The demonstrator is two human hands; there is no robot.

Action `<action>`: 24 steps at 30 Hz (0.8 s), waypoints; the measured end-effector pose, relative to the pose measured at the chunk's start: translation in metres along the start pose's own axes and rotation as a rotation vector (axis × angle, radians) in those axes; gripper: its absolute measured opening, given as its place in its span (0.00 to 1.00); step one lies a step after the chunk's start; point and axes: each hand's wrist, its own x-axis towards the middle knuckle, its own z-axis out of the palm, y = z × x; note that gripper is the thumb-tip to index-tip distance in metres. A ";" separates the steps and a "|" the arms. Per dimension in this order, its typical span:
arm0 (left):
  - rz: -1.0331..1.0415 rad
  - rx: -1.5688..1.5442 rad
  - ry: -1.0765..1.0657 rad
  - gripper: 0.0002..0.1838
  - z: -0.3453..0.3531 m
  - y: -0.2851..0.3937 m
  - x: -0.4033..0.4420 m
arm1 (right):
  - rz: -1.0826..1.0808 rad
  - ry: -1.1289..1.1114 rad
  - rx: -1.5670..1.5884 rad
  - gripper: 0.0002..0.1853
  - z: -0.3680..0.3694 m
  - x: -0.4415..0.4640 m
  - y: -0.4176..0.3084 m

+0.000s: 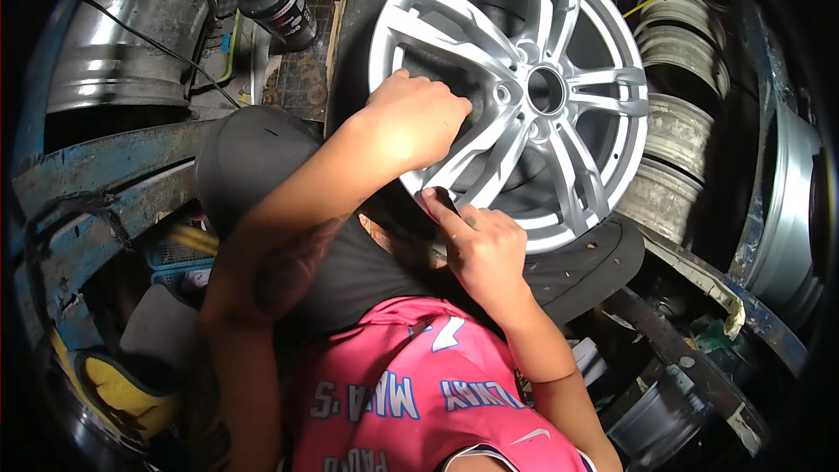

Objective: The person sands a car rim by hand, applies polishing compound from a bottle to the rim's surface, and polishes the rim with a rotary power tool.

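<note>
A silver multi-spoke alloy wheel (516, 177) lies tilted across my lap, face up. My left hand (419, 118) is closed over the wheel's left edge, knuckles up; its fingertips curl out of sight into the gap between spokes. Lower down, my right hand (485, 249) pinches a small black pad (444, 199) against the lower-left rim lip, with the index finger stretched along it. Most of the pad is hidden by the fingers, so its exact kind cannot be made out.
A black bottle with a red cap (278, 9) stands at upper left on a worn board (301, 87), beside a shiny wheel barrel (131, 26). Several dull rims (677, 127) are stacked at right. A blue metal frame (114, 162) runs along the left, above a yellow-lined item (122, 389).
</note>
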 end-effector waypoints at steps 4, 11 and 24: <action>0.007 -0.012 0.022 0.21 -0.004 -0.001 0.000 | -0.008 -0.009 0.002 0.29 -0.001 0.005 0.005; 0.029 0.008 0.051 0.21 0.003 -0.001 -0.001 | 0.031 -0.048 -0.032 0.29 0.002 -0.006 0.004; 0.018 -0.067 0.061 0.18 0.002 -0.001 0.004 | -0.053 -0.040 -0.074 0.30 0.010 -0.006 0.010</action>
